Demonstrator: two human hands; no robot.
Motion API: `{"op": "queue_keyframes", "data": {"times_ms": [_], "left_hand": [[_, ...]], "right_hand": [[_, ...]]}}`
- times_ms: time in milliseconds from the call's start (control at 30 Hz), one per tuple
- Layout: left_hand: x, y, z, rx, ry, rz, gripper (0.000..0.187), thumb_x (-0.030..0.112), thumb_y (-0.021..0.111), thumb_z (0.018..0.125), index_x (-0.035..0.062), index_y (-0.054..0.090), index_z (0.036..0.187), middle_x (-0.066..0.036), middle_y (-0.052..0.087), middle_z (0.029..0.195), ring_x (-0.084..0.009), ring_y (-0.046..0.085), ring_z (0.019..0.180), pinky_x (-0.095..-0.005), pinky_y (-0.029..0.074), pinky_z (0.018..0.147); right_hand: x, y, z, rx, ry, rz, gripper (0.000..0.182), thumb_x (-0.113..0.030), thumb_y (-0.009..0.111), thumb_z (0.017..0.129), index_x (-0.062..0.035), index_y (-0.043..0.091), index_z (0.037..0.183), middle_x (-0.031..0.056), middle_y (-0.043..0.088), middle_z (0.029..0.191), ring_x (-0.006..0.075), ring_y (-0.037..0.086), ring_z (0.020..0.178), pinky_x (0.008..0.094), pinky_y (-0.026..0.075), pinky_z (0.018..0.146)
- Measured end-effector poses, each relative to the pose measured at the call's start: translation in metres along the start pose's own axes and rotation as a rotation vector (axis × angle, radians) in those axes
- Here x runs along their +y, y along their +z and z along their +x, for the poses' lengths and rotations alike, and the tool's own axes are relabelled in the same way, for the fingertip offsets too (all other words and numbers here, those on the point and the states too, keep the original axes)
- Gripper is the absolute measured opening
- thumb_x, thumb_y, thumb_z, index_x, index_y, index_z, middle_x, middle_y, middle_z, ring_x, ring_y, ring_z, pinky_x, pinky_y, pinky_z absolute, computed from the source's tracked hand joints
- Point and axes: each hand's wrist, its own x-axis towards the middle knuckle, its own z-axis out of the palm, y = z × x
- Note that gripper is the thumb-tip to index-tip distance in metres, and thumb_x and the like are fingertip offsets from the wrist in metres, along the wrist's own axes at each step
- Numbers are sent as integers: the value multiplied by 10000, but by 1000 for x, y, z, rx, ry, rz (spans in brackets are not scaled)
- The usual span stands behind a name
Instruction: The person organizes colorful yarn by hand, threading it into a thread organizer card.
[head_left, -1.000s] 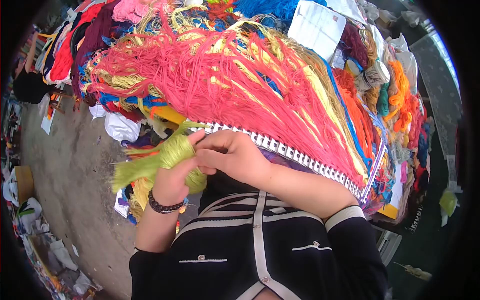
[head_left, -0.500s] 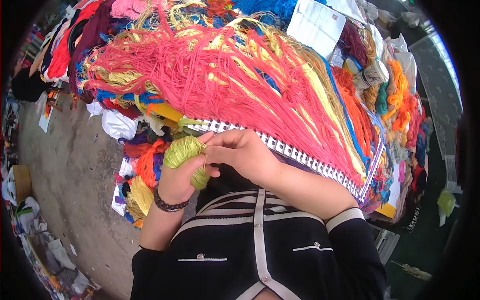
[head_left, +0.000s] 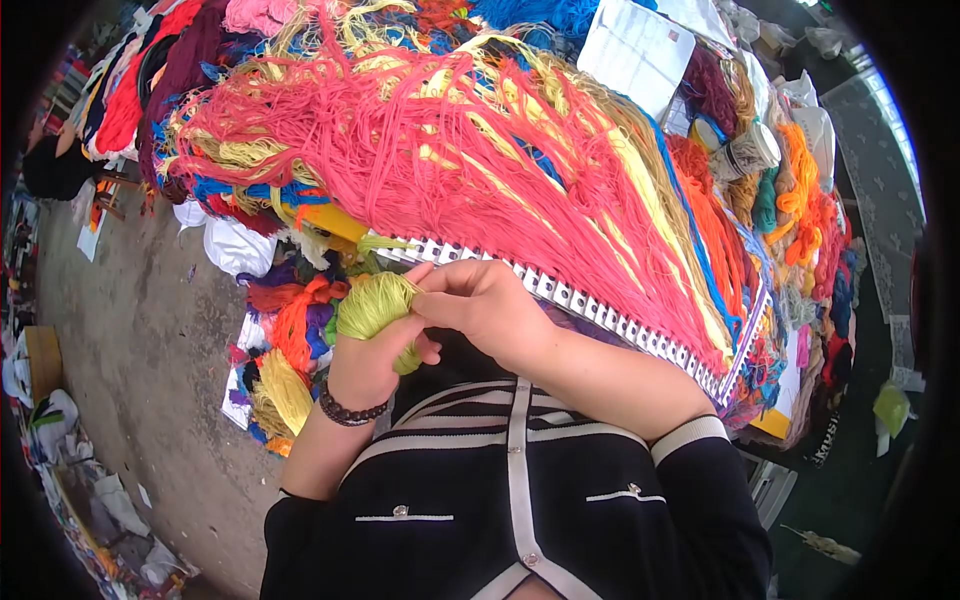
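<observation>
A mass of pink yarn [head_left: 420,170] spreads across the upper centre of the frame. A white perforated strip [head_left: 568,296] edges it, slanting toward lower right. Near the centre, the right hand [head_left: 485,308] bends its fingertips against the green bundle [head_left: 372,305], left of centre; whether they pinch a strand, I cannot tell. The left hand [head_left: 372,362] grasps that bundle, above a dark bracelet [head_left: 350,412].

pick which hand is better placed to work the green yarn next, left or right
Right hand, most likely: it is pinched closed at the edge of the green yarn, while the left hand is occupied holding the yarn. Any strand in the pinch is too small to make out.
</observation>
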Motion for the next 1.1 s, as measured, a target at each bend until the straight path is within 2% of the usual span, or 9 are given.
{"op": "queue_keyframes", "data": {"times_ms": [233, 367, 433, 500, 567, 633, 733, 867, 1100], "left_hand": [[-10, -19, 4, 69, 257, 278, 402, 32, 484, 859, -25, 483, 1257, -130, 620, 1039, -187, 615, 751, -335, 515, 751], [-12, -59, -17, 214, 44, -638, 302, 37, 508, 814, 102, 580, 1100, -26, 639, 939, -137, 612, 702, -373, 468, 892], [-41, -140, -21, 136, 39, -949, 351, 41, 505, 810, 91, 547, 1155, -28, 630, 904, -111, 601, 675, -382, 475, 878], [-45, -173, -28, 294, 81, -821, 377, 40, 503, 806, 89, 538, 1178, -15, 624, 878, -85, 583, 656, -341, 495, 814], [-41, -172, -32, 804, 85, -546, 383, 47, 516, 804, 60, 538, 1186, 2, 608, 829, -39, 505, 563, -202, 462, 584], [-46, -185, -35, 613, 28, -561, 366, 57, 521, 809, 47, 541, 1174, 2, 600, 816, -29, 456, 525, -183, 405, 521], [-38, -147, -25, 316, -82, -477, 294, 95, 533, 832, 23, 556, 1116, 2, 583, 787, -15, 331, 454, -168, 266, 419], [-25, -95, 10, 70, -159, -295, 255, 114, 515, 869, 18, 570, 1099, -65, 645, 923, -37, 354, 487, -200, 298, 462], [-1, -38, 48, 167, -144, 245, 260, 198, 496, 914, 62, 573, 1122, -82, 637, 1061, -98, 589, 724, -229, 412, 550]], "right_hand": [[4, -14, 2, 19, -251, -16, 66, 14, 585, 810, 39, 617, 861, 114, 617, 945, 161, 605, 745, 274, 472, 724], [-85, -57, -38, -284, -255, 357, 180, -161, 498, 844, -7, 589, 865, 131, 611, 838, 271, 600, 901, 393, 430, 944], [-145, -81, -73, -6, -441, 171, 243, -206, 452, 850, -9, 553, 751, 71, 489, 679, 217, 542, 628, 342, 495, 720], [-212, -127, -107, 188, -548, -175, 236, -212, 495, 852, -74, 464, 664, -6, 420, 639, 89, 344, 511, 246, 275, 477], [-259, -160, -136, 858, -897, -467, 197, -187, 563, 842, -96, 500, 679, -40, 402, 594, 68, 341, 515, 219, 243, 470], [-271, -157, -145, 1199, -933, -807, 220, -240, 516, 896, -36, 596, 877, -19, 519, 732, 57, 444, 636, 198, 313, 574], [-220, -120, -113, 1021, -901, -941, 250, -202, 577, 853, -8, 650, 993, 66, 631, 945, 115, 559, 891, 238, 412, 820], [-83, -68, -11, 260, -344, -1054, 131, -141, 633, 790, -25, 682, 822, 83, 660, 731, 130, 621, 697, 306, 494, 639], [-2, -54, 59, 125, -179, -1203, 190, -156, 594, 817, 9, 667, 759, 50, 639, 624, 121, 569, 526, 266, 461, 527]]}}
